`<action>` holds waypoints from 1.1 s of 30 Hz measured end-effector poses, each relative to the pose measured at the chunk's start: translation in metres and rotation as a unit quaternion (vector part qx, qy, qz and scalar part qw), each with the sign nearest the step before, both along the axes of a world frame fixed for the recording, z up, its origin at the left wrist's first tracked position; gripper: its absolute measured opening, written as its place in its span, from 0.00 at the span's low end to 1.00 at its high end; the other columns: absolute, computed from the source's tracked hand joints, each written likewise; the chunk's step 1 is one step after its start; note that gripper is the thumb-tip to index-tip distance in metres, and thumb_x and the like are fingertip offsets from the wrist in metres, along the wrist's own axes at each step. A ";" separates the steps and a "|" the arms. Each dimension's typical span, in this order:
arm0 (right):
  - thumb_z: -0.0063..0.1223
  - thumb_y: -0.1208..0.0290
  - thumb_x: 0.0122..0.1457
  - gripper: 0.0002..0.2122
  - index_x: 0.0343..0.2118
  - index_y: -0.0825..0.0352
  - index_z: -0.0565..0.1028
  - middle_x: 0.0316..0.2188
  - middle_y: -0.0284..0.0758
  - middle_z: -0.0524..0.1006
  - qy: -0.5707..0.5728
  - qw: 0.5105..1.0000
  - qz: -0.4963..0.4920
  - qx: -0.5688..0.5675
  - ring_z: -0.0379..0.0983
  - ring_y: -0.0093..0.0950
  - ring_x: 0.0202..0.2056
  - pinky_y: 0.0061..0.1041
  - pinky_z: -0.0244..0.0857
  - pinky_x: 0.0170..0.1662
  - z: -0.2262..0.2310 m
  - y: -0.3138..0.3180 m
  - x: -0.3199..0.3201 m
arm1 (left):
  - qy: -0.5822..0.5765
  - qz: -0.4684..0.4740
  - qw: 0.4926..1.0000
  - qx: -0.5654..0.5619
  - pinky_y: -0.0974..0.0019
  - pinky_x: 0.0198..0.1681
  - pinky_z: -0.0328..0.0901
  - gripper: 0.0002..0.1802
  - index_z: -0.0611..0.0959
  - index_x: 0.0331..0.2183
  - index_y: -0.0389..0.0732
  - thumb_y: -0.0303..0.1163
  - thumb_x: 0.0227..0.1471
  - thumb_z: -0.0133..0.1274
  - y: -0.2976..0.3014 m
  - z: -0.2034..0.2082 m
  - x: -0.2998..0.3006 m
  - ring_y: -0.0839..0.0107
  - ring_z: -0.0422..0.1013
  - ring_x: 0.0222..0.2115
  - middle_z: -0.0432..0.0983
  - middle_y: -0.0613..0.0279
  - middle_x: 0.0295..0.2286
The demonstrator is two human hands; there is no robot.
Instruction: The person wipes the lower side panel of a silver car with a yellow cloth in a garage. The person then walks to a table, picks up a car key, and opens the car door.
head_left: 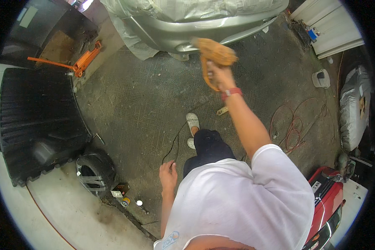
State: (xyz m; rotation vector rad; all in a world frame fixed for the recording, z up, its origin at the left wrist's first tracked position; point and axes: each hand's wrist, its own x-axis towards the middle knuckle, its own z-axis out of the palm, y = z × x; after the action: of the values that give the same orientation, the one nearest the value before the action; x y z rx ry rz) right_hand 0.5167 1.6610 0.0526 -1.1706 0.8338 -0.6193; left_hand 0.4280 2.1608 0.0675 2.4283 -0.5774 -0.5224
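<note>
Orange tool: The orange tool was in the upper middle of the frame, overlapping the lower edge of the silver-green bumper. Its bulky body was a worn yellow-orange, with a duller, brownish nose pointing left and a slim orange loop curving down below the body.
Right hand: The right hand was closed around the tool's handle, with a red band at the wrist.
Left hand: The left hand hung low, left of the dark trousers, its fingers at a thin dark cord. Whether they gripped the cord or only touched it could not be told.
Bumper: It curved across the top of the frame, glossy below, with a crumpled pale covering above it; the top edge of the view cut off the rest.
Blur: Motion smeared the tool, so its nose and surface details were hard to make out, and the fingers hid part of the handle. Whether the nose touched the bumper could not be told.
Cord: It ran up past a light shoe and faded against the dark, ridged floor; neither end could be made out.
White shirt: The white shirt filled the lower middle and hid the floor beneath it.
</note>
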 end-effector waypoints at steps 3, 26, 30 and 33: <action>0.64 0.70 0.66 0.13 0.49 0.65 0.74 0.30 0.28 0.75 0.031 0.989 -0.142 -0.012 0.73 0.21 0.28 0.25 0.72 0.30 -0.005 -0.083 -0.066 | -0.003 -0.011 1.000 -0.022 0.51 0.46 0.67 0.13 0.87 0.45 0.37 0.32 0.63 0.57 -0.018 0.011 0.019 0.52 0.72 0.38 0.78 0.52 0.32; 0.63 0.66 0.65 0.29 0.65 0.71 0.65 0.55 0.52 0.78 0.097 0.943 0.122 -0.296 0.78 0.46 0.56 0.39 0.72 0.57 0.086 0.135 0.254 | -0.034 0.049 0.998 -0.009 0.51 0.52 0.68 0.13 0.87 0.48 0.39 0.33 0.66 0.55 -0.003 0.021 0.268 0.53 0.74 0.44 0.80 0.51 0.39; 0.59 0.71 0.61 0.27 0.62 0.71 0.66 0.55 0.54 0.77 0.096 0.884 0.116 -0.442 0.76 0.53 0.54 0.45 0.72 0.56 0.089 0.158 0.367 | -0.001 0.045 0.999 -0.030 0.51 0.52 0.68 0.14 0.86 0.49 0.38 0.33 0.66 0.55 0.032 0.003 0.319 0.52 0.75 0.44 0.80 0.50 0.39; 0.56 0.74 0.57 0.25 0.60 0.70 0.68 0.52 0.51 0.77 0.134 0.793 0.124 -0.581 0.76 0.53 0.51 0.48 0.72 0.54 0.084 0.168 0.447 | 0.051 0.023 0.998 -0.020 0.51 0.52 0.69 0.14 0.86 0.49 0.37 0.33 0.67 0.55 0.059 0.002 0.369 0.52 0.76 0.44 0.81 0.49 0.39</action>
State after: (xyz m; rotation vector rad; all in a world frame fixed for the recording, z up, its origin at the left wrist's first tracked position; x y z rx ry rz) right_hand 0.9637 1.8293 0.1363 -2.5012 0.4531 -0.7670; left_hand 0.7969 2.2200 0.0693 2.3563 -0.4842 -0.6051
